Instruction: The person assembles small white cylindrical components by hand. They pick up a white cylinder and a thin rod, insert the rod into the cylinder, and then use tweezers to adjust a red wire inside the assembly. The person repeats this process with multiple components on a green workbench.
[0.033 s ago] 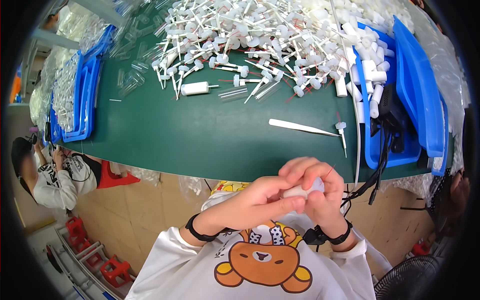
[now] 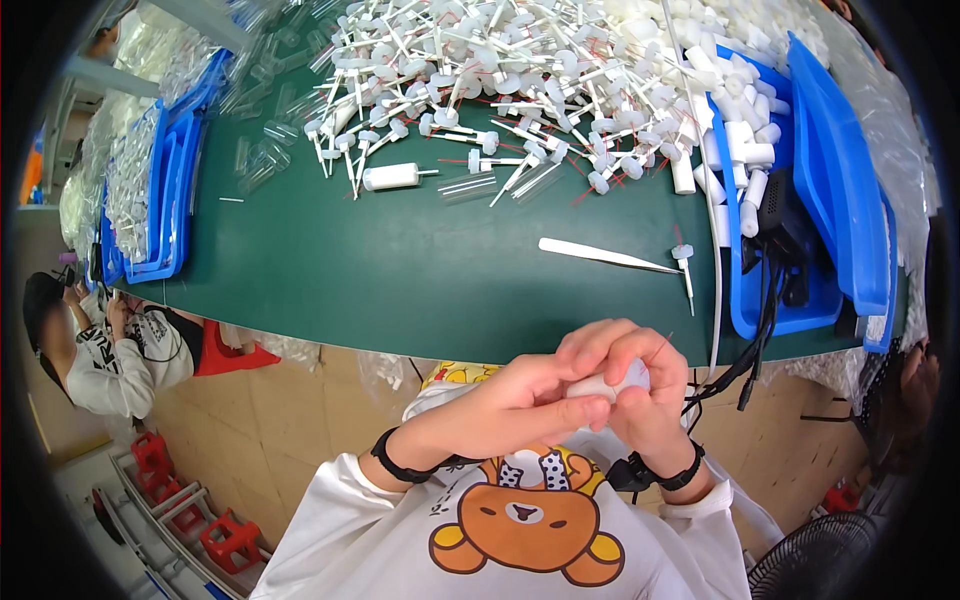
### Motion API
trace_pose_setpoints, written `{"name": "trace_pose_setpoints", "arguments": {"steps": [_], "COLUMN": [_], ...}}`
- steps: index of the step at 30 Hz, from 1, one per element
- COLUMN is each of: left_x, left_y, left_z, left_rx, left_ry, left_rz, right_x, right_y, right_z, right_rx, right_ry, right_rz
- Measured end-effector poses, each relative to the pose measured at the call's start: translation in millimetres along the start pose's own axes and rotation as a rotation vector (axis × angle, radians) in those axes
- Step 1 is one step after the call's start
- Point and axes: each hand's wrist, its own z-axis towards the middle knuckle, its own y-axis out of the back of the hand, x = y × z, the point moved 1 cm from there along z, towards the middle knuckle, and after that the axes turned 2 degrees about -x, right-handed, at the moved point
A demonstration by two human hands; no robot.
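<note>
Just off the table's near edge, my left hand (image 2: 535, 388) and my right hand (image 2: 650, 385) meet around a small white cylinder (image 2: 592, 386) with a translucent cap-like piece (image 2: 633, 375) at its right end. Both are closed on it, left fingers and thumb along its body, right fingers curled at the capped end. Much of the piece is hidden by the fingers. Beyond my hands lie white tweezers (image 2: 600, 254), their tip close to a thin white tube with a translucent disc and red wire (image 2: 684, 265).
Many similar tube pieces (image 2: 470, 80) are heaped at the back of the green table (image 2: 400, 260). A capped white cylinder (image 2: 390, 177) lies in front. Blue bins (image 2: 840, 190) with white cylinders and black cables (image 2: 765, 320) stand right; a blue tray (image 2: 165, 240) is left. A co-worker (image 2: 110, 350) sits far left.
</note>
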Motion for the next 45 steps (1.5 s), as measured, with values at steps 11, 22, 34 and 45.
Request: {"name": "trace_pose_setpoints", "arguments": {"steps": [11, 22, 34, 45], "left_x": [-2, -1, 76, 91], "left_y": [-6, -7, 13, 27], "left_z": [-2, 0, -33, -15], "left_rx": [-0.032, -0.148, -0.13, -0.221], "left_ry": [-0.133, -0.377, -0.007, 0.143], "left_rz": [0.217, 0.625, 0.198, -0.062], "right_x": [0, -13, -24, -49], "right_y": [6, -3, -12, -15], "right_z": [2, -12, -45, -36], "right_rx": [0.071, -0.049, -0.003, -0.342], "right_ry": [0.068, -0.207, -0.828, -0.879], "right_rz": [-0.005, 0.279, 0.2, 0.008]}}
